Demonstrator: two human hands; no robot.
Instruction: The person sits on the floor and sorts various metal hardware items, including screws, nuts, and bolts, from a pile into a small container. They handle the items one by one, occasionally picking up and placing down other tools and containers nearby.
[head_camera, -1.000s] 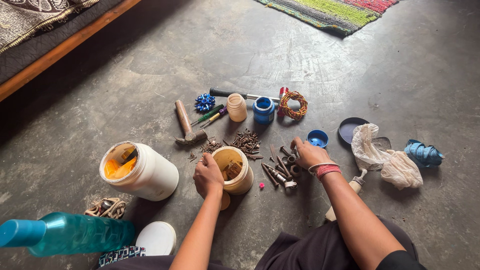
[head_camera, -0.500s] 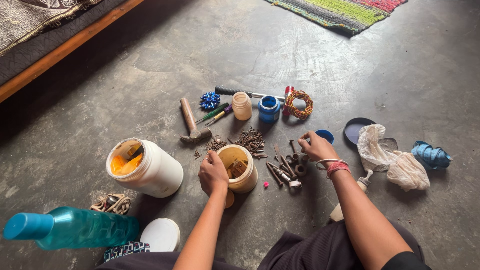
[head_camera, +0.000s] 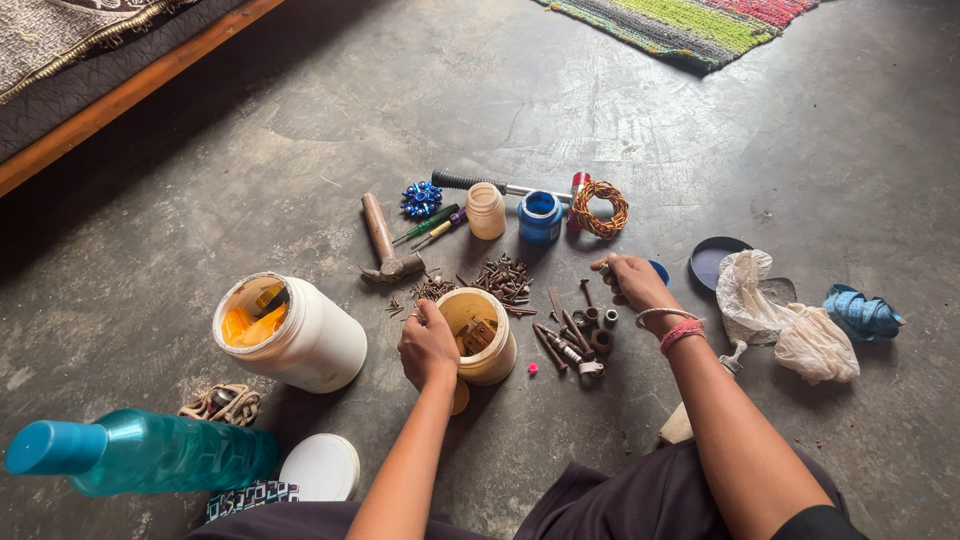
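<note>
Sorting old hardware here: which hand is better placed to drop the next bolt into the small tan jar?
Probably the right hand: it is over the bolts beside the jar, while the left hand steadies the jar's rim.

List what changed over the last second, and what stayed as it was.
The right hand lifted off the rusty bolts and moved away from the body, now pinching a small piece I cannot identify. The left hand stayed on the tan jar; everything else on the floor kept its place.
</note>
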